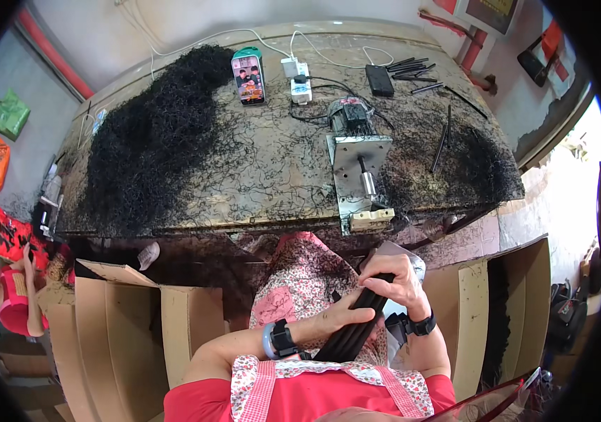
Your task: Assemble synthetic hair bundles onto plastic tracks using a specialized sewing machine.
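A bundle of several long black rods (352, 339) lies slanted across my lap, over the flowered apron (300, 267). My left hand (349, 315) is closed around the bundle's middle. Up at the rods' far end, my right hand (395, 280) has its fingers bent over the tips and grips them. Translucent plastic (390, 250) shows just beyond the right hand. On the table edge ahead stands a small motor (350, 116) on a metal plate, with a steel spindle (368, 184) and a pale block (373, 216) at its front.
A large heap of black curly shavings (152, 141) covers the table's left. Behind stand a phone (249, 79) and a power strip (301, 86) with cables. Loose black rods (409, 69) lie back right. Open cardboard boxes (128, 337) flank me; another person (15, 295) sits far left.
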Available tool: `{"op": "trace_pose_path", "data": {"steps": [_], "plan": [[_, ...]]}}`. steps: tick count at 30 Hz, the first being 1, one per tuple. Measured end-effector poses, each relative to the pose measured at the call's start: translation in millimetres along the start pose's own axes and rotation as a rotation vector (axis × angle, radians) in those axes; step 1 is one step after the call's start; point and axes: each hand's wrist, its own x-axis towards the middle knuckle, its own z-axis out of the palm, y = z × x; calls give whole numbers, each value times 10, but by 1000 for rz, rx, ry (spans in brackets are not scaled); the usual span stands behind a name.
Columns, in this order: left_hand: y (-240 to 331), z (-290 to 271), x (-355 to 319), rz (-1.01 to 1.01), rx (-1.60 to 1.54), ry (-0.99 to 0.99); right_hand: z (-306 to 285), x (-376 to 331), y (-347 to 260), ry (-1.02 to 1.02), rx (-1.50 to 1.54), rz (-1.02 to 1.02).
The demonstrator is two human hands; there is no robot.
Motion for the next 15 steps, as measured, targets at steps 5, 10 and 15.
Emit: {"op": "trace_pose_path", "data": {"steps": [5, 10, 15], "plan": [[85, -24, 190, -152, -152, -49, 53, 70, -84, 223, -85, 93], [140, -4, 261, 1, 28, 16, 36, 57, -160, 63, -239, 49], [392, -45, 180, 59, 26, 181, 245, -115, 48, 449, 319, -41]]}}
